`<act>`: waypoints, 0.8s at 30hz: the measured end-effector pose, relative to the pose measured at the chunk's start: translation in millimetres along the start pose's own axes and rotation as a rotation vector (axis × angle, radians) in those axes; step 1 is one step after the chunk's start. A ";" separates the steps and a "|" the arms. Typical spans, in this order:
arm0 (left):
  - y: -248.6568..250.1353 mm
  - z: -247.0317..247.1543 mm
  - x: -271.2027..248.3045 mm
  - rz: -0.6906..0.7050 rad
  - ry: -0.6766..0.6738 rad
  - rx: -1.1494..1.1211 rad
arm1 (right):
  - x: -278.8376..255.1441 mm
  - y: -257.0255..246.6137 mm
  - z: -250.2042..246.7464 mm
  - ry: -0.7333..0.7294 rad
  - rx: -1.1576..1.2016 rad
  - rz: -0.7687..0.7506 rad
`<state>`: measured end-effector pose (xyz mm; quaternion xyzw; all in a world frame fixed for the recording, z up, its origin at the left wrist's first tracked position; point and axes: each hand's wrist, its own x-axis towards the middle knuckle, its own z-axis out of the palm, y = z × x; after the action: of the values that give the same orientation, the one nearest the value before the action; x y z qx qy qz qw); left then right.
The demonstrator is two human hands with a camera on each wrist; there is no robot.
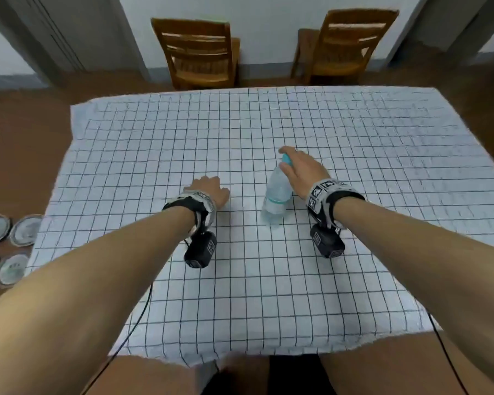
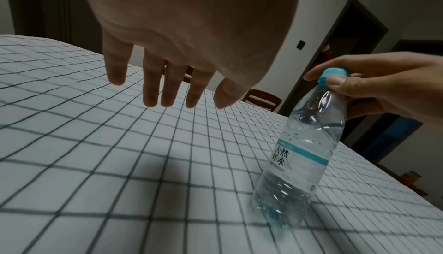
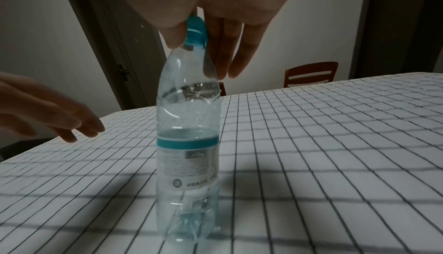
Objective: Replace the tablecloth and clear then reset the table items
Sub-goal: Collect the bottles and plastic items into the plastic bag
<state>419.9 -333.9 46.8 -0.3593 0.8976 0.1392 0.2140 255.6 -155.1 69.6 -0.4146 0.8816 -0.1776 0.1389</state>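
Looking at the checked tablecloth (image 1: 354, 166) spread flat, the bottle (image 1: 277, 195) stands mid-table with my right hand (image 1: 303, 172) pinching its cap (image 3: 195, 31), left hand (image 1: 208, 189) relaxed and empty beside it, so probably let go gently so it doesn't tip.

bottle (image 1: 277, 195) on tablecloth (image 1: 354, 166) | chairs (image 1: 200, 52) behind | plates (image 1: 12, 232) on floor, left

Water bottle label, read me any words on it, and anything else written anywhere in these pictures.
"天然好水": large dark characters on the water bottle label, left wrist view.
Small print on the label's back, right wrist view: too blurred to read.
Square coded markers on the wristbands: patterns, no readable words.
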 end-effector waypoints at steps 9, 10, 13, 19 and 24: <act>-132.2 39.1 -102.1 -0.043 -0.001 0.023 | -84.7 -125.9 60.7 -0.041 -0.017 -0.121; -149.6 42.6 -113.1 -0.062 0.010 0.017 | -91.0 -142.4 67.4 -0.040 -0.007 -0.142; -193.1 48.2 -146.8 -0.144 0.034 0.000 | -103.5 -184.9 81.2 -0.059 0.020 -0.196; -282.2 64.3 -237.5 -0.357 0.069 -0.137 | -118.1 -268.4 123.5 -0.109 0.037 -0.384; -370.8 84.1 -326.2 -0.561 0.071 -0.215 | -136.3 -355.4 173.3 -0.196 0.060 -0.528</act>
<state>917.1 -369.7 96.0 -0.6185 0.7503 0.1563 0.1735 650.0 -293.8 79.4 -0.6408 0.7198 -0.1926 0.1846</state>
